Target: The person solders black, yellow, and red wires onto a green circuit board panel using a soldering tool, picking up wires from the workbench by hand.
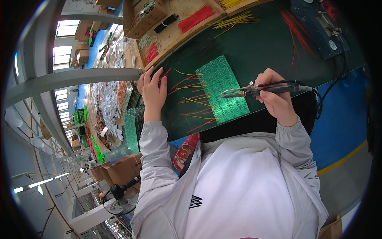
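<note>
My right hand (276,95) is wrapped around a black soldering iron (258,91), which carries a thin metal guide beside its tip. That tip points left, over the middle of a green circuit board panel (227,75); I cannot tell whether it touches. Red and yellow wires (195,85) stick out leftward along the panel's left edge. At the table's left side is my left hand (153,91), its fingers stretched and apart. A few short red wires (167,73) lie right by its fingertips, and nothing shows held in it.
Beyond the dark green table (179,59) runs a wooden tray (199,30) with red wires and a black tool. Loose yellow wires (234,22) and red wires (294,30) lie at the far side. A blue metal device (322,32) stands far right, near black cables (336,85). A grey post (79,81) is left.
</note>
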`<state>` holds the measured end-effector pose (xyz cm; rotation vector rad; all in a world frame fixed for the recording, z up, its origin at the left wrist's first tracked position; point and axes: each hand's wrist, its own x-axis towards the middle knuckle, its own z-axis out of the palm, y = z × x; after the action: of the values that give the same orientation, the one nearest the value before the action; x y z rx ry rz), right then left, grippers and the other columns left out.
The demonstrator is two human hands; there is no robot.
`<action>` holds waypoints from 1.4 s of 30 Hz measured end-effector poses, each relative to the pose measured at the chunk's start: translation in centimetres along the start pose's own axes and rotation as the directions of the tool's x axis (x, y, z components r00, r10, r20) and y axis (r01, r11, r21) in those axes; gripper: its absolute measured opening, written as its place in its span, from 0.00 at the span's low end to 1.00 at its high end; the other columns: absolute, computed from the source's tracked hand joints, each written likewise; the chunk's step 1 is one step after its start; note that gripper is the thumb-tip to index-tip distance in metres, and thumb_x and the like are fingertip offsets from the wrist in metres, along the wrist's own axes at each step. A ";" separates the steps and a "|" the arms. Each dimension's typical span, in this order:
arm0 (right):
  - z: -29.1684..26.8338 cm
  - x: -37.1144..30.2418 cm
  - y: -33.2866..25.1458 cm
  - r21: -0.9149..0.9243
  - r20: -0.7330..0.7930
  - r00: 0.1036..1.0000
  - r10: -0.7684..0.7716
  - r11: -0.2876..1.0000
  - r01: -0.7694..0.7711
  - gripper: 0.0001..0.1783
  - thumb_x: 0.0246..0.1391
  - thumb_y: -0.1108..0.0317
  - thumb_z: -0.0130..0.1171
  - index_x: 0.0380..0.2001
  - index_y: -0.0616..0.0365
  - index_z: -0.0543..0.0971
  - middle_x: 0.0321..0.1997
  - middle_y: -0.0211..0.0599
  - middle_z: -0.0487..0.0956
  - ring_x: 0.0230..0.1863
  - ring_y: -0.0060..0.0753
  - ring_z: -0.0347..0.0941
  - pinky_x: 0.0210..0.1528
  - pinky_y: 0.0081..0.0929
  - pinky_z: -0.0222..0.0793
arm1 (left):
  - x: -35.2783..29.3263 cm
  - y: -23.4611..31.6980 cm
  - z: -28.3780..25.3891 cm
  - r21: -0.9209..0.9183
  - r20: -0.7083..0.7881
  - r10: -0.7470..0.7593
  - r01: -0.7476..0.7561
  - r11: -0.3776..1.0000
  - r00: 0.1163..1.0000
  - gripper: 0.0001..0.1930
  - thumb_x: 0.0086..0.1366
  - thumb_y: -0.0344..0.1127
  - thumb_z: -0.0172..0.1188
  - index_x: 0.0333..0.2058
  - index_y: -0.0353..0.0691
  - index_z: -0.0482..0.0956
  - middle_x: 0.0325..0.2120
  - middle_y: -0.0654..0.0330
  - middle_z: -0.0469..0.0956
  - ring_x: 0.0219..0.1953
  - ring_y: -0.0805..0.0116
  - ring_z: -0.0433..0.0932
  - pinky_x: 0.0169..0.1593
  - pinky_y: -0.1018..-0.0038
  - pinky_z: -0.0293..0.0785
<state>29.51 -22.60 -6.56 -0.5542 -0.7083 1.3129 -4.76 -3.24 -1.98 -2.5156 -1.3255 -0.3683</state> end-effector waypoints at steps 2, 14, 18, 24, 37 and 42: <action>0.0 0.0 0.0 0.001 -0.008 1.000 0.004 1.000 -0.004 0.07 0.50 0.75 0.60 0.31 0.60 0.72 0.27 0.28 0.72 0.26 0.12 0.63 0.26 0.13 0.55 | 0.8 0.6 0.1 -0.027 -0.037 0.051 -0.052 0.998 0.998 0.18 0.67 0.44 0.55 0.52 0.50 0.81 0.56 0.54 0.72 0.60 0.51 0.67 0.63 0.57 0.57; 0.1 0.0 -0.1 -0.007 -0.004 1.000 0.011 1.000 -0.011 0.07 0.51 0.73 0.60 0.31 0.59 0.71 0.24 0.23 0.69 0.24 0.10 0.60 0.24 0.13 0.52 | 4.0 2.5 1.4 -0.121 0.014 0.072 -0.070 0.990 0.997 0.18 0.66 0.46 0.55 0.51 0.49 0.78 0.57 0.56 0.67 0.61 0.51 0.61 0.65 0.56 0.52; 0.0 0.1 -0.1 -0.008 0.001 1.000 0.001 1.000 -0.001 0.08 0.51 0.73 0.61 0.31 0.59 0.71 0.24 0.23 0.69 0.24 0.09 0.60 0.25 0.13 0.52 | 4.5 2.8 1.7 -0.075 0.037 0.057 -0.054 0.996 0.998 0.18 0.67 0.47 0.55 0.52 0.49 0.78 0.57 0.56 0.66 0.61 0.51 0.60 0.65 0.56 0.51; -0.1 0.0 -0.2 -0.038 0.012 1.000 0.001 0.999 -0.001 0.07 0.51 0.72 0.60 0.31 0.58 0.71 0.24 0.22 0.68 0.25 0.10 0.60 0.25 0.14 0.52 | 5.1 3.5 1.5 -0.071 0.077 0.087 -0.082 0.994 0.993 0.19 0.69 0.48 0.51 0.56 0.53 0.77 0.58 0.55 0.65 0.62 0.50 0.59 0.66 0.55 0.51; 0.0 -0.1 -0.4 -0.106 0.017 1.000 0.006 0.994 -0.004 0.07 0.51 0.70 0.60 0.28 0.57 0.71 0.21 0.20 0.66 0.21 0.09 0.55 0.21 0.15 0.49 | 4.1 0.8 1.8 -0.036 0.058 -0.108 0.110 0.993 0.993 0.17 0.67 0.48 0.54 0.52 0.54 0.78 0.52 0.52 0.67 0.57 0.49 0.62 0.63 0.55 0.55; 0.0 0.0 -0.4 -0.140 -0.008 1.000 -0.001 0.990 0.000 0.07 0.50 0.70 0.60 0.29 0.58 0.71 0.22 0.21 0.66 0.23 0.09 0.57 0.23 0.15 0.50 | 4.1 1.4 2.9 -0.064 0.068 -0.164 0.168 0.984 0.984 0.18 0.67 0.49 0.54 0.51 0.51 0.77 0.52 0.51 0.64 0.57 0.46 0.60 0.62 0.51 0.53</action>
<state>29.82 -22.72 -6.28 -0.6721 -0.7983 1.2656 -1.09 0.21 -3.43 -2.4984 -1.5787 -0.3792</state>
